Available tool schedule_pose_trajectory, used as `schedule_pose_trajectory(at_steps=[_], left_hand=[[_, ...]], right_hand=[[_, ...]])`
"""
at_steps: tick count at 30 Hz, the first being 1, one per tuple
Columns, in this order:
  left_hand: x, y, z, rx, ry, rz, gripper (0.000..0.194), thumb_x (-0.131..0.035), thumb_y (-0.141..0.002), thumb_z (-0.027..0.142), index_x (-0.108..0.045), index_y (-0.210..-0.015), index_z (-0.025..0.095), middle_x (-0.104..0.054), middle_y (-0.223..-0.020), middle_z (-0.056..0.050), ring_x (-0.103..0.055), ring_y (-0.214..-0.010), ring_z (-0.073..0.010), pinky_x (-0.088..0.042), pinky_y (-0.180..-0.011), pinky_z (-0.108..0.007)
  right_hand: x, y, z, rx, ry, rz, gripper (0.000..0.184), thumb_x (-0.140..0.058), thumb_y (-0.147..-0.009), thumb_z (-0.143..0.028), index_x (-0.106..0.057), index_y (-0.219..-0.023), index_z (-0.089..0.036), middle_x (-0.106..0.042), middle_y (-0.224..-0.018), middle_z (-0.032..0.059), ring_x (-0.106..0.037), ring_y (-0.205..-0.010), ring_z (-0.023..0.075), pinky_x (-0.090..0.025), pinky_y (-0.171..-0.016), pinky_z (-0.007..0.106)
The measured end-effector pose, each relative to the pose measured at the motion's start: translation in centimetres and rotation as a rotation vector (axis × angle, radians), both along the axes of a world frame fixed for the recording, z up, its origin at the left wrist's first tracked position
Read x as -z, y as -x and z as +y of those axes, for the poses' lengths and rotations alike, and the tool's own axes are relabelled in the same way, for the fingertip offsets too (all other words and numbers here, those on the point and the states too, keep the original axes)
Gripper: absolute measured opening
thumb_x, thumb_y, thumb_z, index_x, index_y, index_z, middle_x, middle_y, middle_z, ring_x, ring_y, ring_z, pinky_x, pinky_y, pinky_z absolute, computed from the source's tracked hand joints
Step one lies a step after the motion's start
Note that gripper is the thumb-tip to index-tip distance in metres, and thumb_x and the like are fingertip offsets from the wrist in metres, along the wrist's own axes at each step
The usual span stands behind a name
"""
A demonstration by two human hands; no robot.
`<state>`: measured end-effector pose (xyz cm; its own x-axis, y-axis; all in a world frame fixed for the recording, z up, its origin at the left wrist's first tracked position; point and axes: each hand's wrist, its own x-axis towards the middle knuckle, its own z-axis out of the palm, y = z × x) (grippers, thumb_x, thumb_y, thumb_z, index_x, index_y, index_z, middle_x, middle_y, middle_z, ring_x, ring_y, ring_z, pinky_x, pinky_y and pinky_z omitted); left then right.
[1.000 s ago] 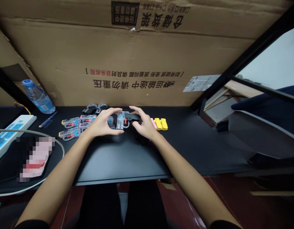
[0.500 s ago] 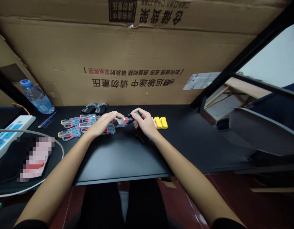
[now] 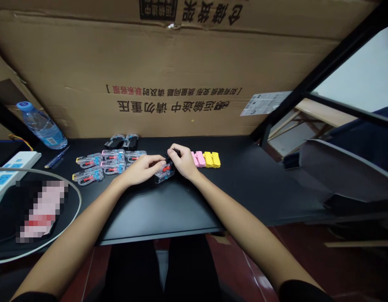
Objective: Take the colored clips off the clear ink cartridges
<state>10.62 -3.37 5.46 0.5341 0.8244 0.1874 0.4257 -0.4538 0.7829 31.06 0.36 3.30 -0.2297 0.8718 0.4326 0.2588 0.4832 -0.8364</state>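
A big sheet of brown cardboard point(image 3: 118, 63) stands behind a black desk point(image 3: 156, 209). The cardboard is creased and has black and red print on it. The desk top is smooth and a little shiny. At the left end lies a long white power strip point(image 3: 14, 167), near a clear plastic water bottle point(image 3: 42, 130) with a blue cap, which sits tilted.

The left hand point(image 3: 140, 170) and the right hand point(image 3: 181, 162) meet near the middle of the desk, around a clear plastic case point(image 3: 164, 174) with red bits inside. The case sits low between them. The left fingers lie together, with their tips at the case. The right fingers curl together and pinch a small black part point(image 3: 170, 157) at its top.

More clear cases point(image 3: 113, 167) lie in rows to the left, with square black pieces point(image 3: 122, 141) behind them. Chunky pink blocks point(image 3: 197, 159) and yellow blocks point(image 3: 212, 159) sit side by side to the right.
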Motion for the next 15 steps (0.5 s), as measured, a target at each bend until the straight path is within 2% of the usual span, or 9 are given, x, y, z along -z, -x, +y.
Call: schedule_pose_trajectory(at_steps=[4,7,9,15], left_hand=[[-0.1,0.0,0.1,-0.043,-0.067,-0.028,0.047,-0.048,-0.108,0.054,-0.075,-0.098,0.016,-0.072,-0.089,-0.003,-0.061,-0.082,-0.0189,-0.047,-0.074,-0.029],[-0.3,0.0,0.0,-0.015,-0.088,-0.038,0.043,-0.05,-0.107,0.05,-0.076,-0.102,0.017,-0.075,-0.093,-0.003,-0.062,-0.083,-0.0185,-0.047,-0.077,-0.029],[-0.4,0.2,0.0,0.003,-0.09,-0.013,0.041,-0.05,-0.107,0.047,-0.076,-0.101,0.016,-0.074,-0.091,-0.003,-0.061,-0.081,-0.0177,-0.046,-0.076,-0.029],[-0.5,0.7,0.1,0.012,-0.052,0.057,0.044,-0.05,-0.106,0.047,-0.07,-0.082,0.016,-0.063,-0.072,0.0,-0.054,-0.07,-0.0154,-0.04,-0.067,-0.027]], right_hand=[[-0.6,0.0,0.1,-0.001,-0.076,0.018,0.031,-0.056,-0.097,-0.042,-0.054,-0.073,-0.023,-0.053,-0.066,-0.002,-0.048,-0.064,0.0168,-0.037,-0.065,0.032],[-0.9,0.2,-0.6,-0.024,-0.076,-0.027,0.03,-0.057,-0.097,-0.041,-0.055,-0.073,-0.023,-0.054,-0.067,-0.0022,-0.048,-0.065,0.0165,-0.037,-0.066,0.032],[-0.8,0.4,-1.0,-0.026,-0.05,-0.039,0.029,-0.057,-0.096,-0.04,-0.055,-0.073,-0.023,-0.055,-0.067,-0.0022,-0.05,-0.066,0.0166,-0.038,-0.067,0.032],[0.2,0.8,-1.1,-0.08,0.073,-0.011,0.03,-0.057,-0.094,-0.042,-0.056,-0.072,-0.022,-0.054,-0.069,-0.0025,-0.051,-0.07,0.0168,-0.039,-0.069,0.032]])
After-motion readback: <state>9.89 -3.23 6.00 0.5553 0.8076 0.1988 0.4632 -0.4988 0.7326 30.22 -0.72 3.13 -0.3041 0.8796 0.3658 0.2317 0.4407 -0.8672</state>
